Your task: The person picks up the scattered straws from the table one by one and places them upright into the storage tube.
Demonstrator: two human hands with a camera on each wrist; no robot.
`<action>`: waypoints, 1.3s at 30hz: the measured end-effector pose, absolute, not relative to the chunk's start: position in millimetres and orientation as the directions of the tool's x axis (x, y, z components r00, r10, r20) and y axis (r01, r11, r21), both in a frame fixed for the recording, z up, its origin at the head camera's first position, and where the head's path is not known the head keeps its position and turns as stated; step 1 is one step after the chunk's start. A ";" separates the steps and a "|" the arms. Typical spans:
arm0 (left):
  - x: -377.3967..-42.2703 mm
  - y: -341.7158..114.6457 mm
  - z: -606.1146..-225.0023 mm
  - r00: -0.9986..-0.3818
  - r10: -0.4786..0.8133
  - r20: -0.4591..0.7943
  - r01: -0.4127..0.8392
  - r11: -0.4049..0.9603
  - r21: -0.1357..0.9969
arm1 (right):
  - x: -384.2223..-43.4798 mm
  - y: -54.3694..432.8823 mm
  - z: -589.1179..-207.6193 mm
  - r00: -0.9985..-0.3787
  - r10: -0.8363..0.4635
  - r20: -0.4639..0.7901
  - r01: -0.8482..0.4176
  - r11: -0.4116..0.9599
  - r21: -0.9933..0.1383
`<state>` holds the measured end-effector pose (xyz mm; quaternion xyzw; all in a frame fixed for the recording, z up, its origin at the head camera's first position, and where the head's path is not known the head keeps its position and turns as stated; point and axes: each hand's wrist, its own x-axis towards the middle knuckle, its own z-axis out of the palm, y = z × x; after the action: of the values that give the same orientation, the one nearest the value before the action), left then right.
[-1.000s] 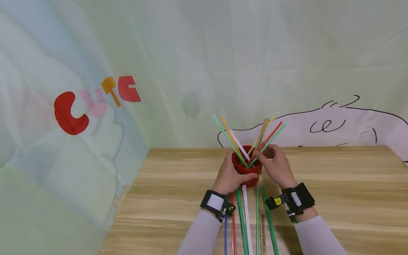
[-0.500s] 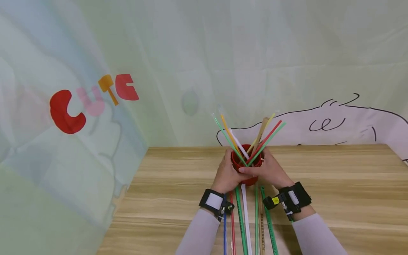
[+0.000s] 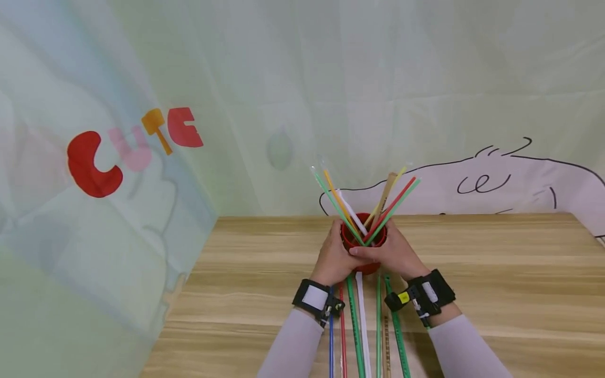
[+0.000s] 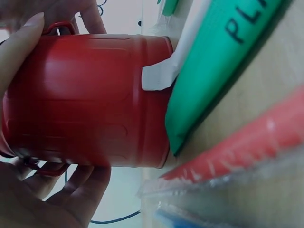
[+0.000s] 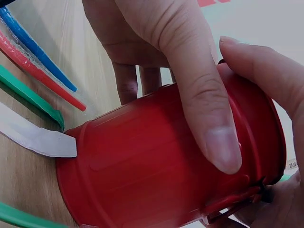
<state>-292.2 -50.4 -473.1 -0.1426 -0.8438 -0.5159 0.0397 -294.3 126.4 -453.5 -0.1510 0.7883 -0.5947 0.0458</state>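
Note:
A small red bucket (image 3: 368,269) with little side handles stands on the table, holding several drinking straws that fan out above its rim. Among them are a green straw (image 3: 328,195), a white one (image 3: 352,212), a brown one (image 3: 385,197) and a red one (image 3: 394,202). My left hand (image 3: 333,257) grips the bucket's left side, while my right hand (image 3: 399,254) holds its right side. Their thumbs meet across the front near the rim. In the right wrist view, the white straw end (image 5: 59,143) lies right at the bucket's base (image 5: 137,161).
Several wrapped straws lie side by side on the wooden table (image 3: 250,283) before the bucket, including a blue one (image 3: 331,341), a red one (image 3: 343,336) and a green one (image 3: 399,341). Behind the table hangs a printed cloth (image 3: 264,79).
My right hand has left the straws at the right rim and come round the bucket's side, its thumb now over the front by the left thumb. My left hand keeps its grip.

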 end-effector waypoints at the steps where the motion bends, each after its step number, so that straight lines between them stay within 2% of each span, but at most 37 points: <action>1: -291.8 -50.6 -472.9 -0.956 0.200 0.214 0.282 0.431 0.857 | -294.3 126.3 -453.5 -0.949 -0.297 0.107 -0.185 0.246 -0.951; 9: -290.0 -51.1 -471.5 -0.957 0.202 0.208 0.282 0.490 0.825 | -291.8 126.0 -450.9 -0.949 -0.301 0.097 -0.175 0.244 -0.954; 13: -290.6 -54.3 -468.9 -0.950 0.237 0.204 0.297 0.477 0.827 | -292.2 125.6 -449.5 -0.942 -0.315 0.118 -0.195 0.226 -0.954; 17: -286.8 -66.5 -462.4 -0.949 0.275 0.152 0.278 0.507 0.816 | -292.7 124.2 -448.3 -0.939 -0.325 0.118 -0.201 0.235 -0.951; 22: -271.2 -90.6 -452.6 -0.968 0.243 0.062 0.210 0.651 0.730 | -293.3 122.7 -447.7 -0.948 -0.307 0.078 -0.165 0.268 -0.949; 30: -234.4 -111.2 -448.4 -0.987 0.155 0.030 0.144 0.799 0.584 | -293.0 124.6 -447.3 -0.955 -0.293 0.043 -0.133 0.294 -0.947; 39: -197.8 -100.2 -459.2 -0.972 0.231 -0.035 0.189 0.866 0.463 | -291.8 127.0 -450.0 -0.952 -0.302 0.043 -0.132 0.282 -0.950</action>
<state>-197.8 -100.2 -459.2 -0.1086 -0.9649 -0.2347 -0.0448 -291.8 127.0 -450.0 -0.1363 0.7973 -0.5835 0.0730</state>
